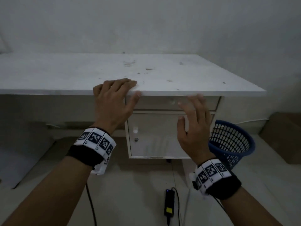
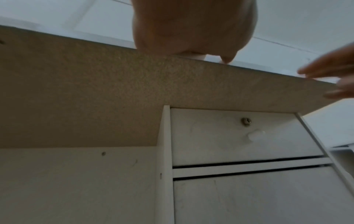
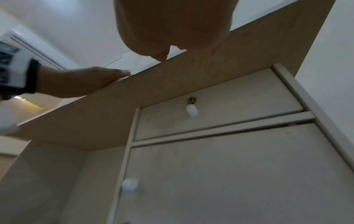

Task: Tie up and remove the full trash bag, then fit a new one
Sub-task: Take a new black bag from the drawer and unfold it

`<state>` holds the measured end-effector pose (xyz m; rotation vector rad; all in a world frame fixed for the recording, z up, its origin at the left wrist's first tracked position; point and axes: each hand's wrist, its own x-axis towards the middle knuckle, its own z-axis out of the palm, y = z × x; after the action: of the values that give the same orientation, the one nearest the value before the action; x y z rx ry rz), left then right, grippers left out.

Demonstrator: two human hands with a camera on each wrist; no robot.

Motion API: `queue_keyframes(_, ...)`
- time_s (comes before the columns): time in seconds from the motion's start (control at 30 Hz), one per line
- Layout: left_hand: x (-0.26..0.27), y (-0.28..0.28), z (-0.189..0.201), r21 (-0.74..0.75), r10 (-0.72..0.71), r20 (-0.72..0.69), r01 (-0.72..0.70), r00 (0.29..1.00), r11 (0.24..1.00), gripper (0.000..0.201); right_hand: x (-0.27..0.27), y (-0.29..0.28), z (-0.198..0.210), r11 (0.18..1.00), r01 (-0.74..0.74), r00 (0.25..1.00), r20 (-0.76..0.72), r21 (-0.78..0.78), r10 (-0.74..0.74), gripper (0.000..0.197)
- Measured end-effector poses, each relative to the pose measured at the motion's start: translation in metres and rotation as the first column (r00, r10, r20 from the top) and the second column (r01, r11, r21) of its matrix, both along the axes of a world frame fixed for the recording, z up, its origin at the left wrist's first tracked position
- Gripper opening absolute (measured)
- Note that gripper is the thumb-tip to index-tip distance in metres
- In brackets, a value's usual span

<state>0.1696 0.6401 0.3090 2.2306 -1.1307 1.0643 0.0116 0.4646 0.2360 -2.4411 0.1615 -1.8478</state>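
- Two hands hold nothing: the left hand [image 1: 114, 101] lies flat with fingers spread on the front edge of the white desk [image 1: 65, 74], seemingly for support.
- At centre right, the right hand [image 1: 193, 121], fingers spread and blurred, hovers before the drawer [image 1: 154, 103], probably reaching for its knob [image 3: 192, 110].
- No trash bag shows; the blue mesh wastebasket [image 1: 232, 142] stands unlined at right, so a new liner is likely sought.

1 desk [image 1: 65, 74], 1 basket [image 1: 231, 142], 2 hands (w/ wristbands).
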Motion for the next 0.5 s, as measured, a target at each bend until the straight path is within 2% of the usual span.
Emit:
queue_keyframes(0.07, 0.002, -0.001, -0.003, -0.003, 0.004, 0.019, -0.004, 1.0, 1.0, 0.053, 0.002, 0.009, -0.019, 0.998, -0.065, 0.998, -0.026, 0.016, 0.066, 0.026)
queue_keyframes(0.13, 0.004, -0.001, -0.005, -0.003, 0.004, 0.035, -0.004, 0.999, 1.0, 0.057, 0.007, 0.013, -0.028, 0.963, -0.104, 0.981, -0.134, 0.248, 0.141, 0.023)
queue_keyframes(0.2, 0.005, -0.001, -0.007, 0.008, 0.014, 0.042, -0.015, 0.999, 1.0, 0.062, 0.016, 0.005, -0.024, 0.827, -0.009, 0.946, -0.262, 0.562, 0.189, 0.021)
queue_keyframes(0.23, 0.005, -0.001, -0.007, 0.015, 0.025, 0.041, -0.025, 0.999, 1.0, 0.063, 0.022, -0.003, -0.02, 0.743, 0.06, 0.93, -0.307, 0.667, 0.201, 0.023)
queue_keyframes(0.27, 0.005, 0.0, -0.007, 0.021, 0.037, 0.033, -0.037, 0.999, 0.999, 0.064, 0.028, -0.01, -0.014, 0.693, 0.126, 0.916, -0.352, 0.71, 0.194, 0.029)
queue_keyframes(0.3, 0.005, 0.001, -0.007, 0.026, 0.046, 0.021, -0.047, 0.999, 0.999, 0.065, 0.034, -0.017, -0.007, 0.69, 0.186, 0.896, -0.408, 0.7, 0.173, 0.035)
queue_keyframes(0.4, 0.005, 0.002, -0.005, 0.05, 0.045, -0.008, -0.044, 0.999, 0.998, 0.066, 0.053, -0.027, 0.011, 0.774, 0.335, 0.821, -0.57, 0.538, 0.041, 0.047)
queue_keyframes(0.5, 0.005, 0.002, -0.004, 0.054, 0.036, -0.019, -0.035, 0.999, 0.998, 0.067, 0.066, -0.026, 0.022, 0.797, 0.418, 0.774, -0.63, 0.436, -0.062, 0.05)
